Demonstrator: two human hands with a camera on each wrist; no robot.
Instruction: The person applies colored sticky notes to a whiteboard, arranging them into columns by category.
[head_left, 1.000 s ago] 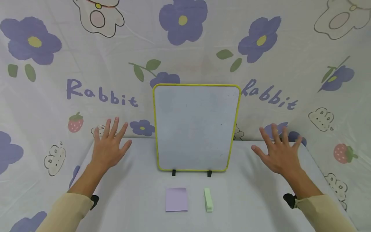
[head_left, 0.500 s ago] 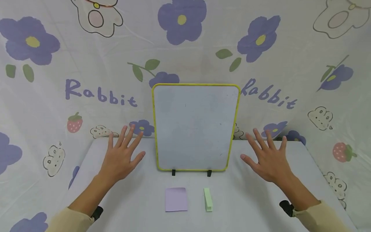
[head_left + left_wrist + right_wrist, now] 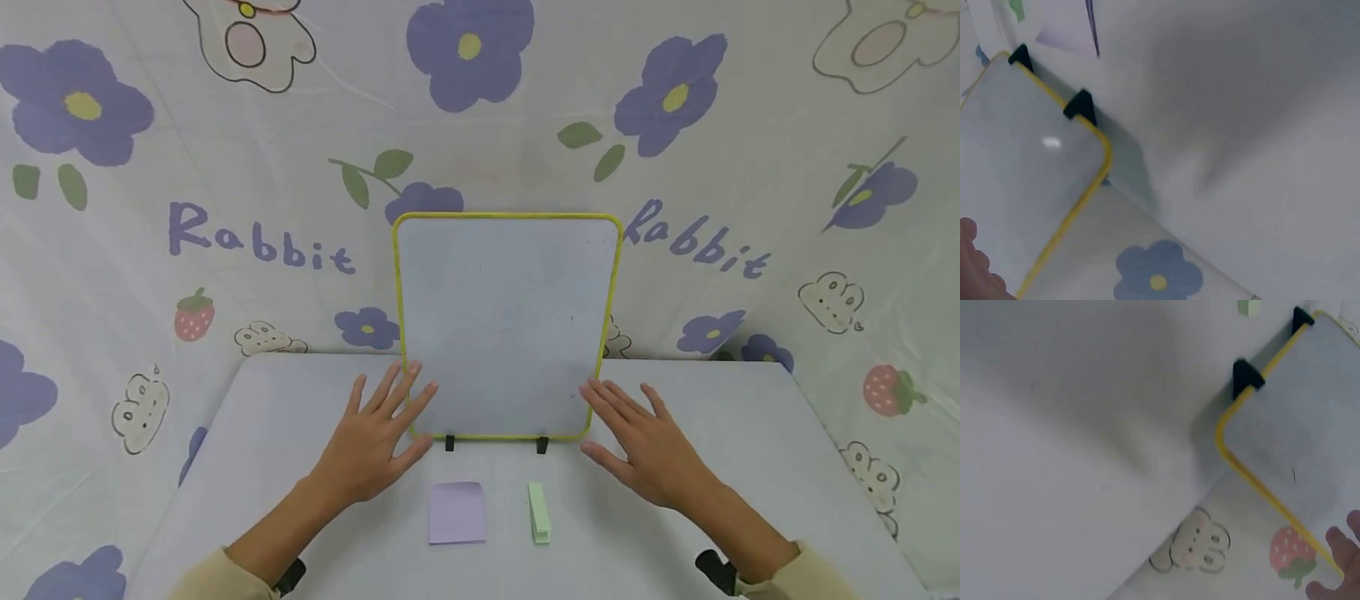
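A whiteboard [image 3: 502, 325] with a yellow frame stands upright on two black feet. My left hand [image 3: 371, 446] hovers over the table at the board's lower left, fingers spread and overlapping its edge in the head view. On the other side, my right hand [image 3: 648, 450] has straight fingers, the tips overlapping the board's lower right edge. Both hands hold nothing. In front of the board lies a purple sticky-note pad [image 3: 457, 513]. Right of that pad is a narrow pale green strip-shaped pad [image 3: 538, 513]. Fingertips [image 3: 979, 259] show at the corner of the left wrist view.
The white table [image 3: 300, 392] ends at a cloth backdrop [image 3: 510, 158] printed with flowers, rabbits and lettering. Black feet [image 3: 542, 445] jut forward under the board. Dark wrist cameras [image 3: 716, 572] sit below both wrists.
Both hands have moved inward and down, from wide apart beside the board to its lower side edges. The board and the two pads have stayed in place.
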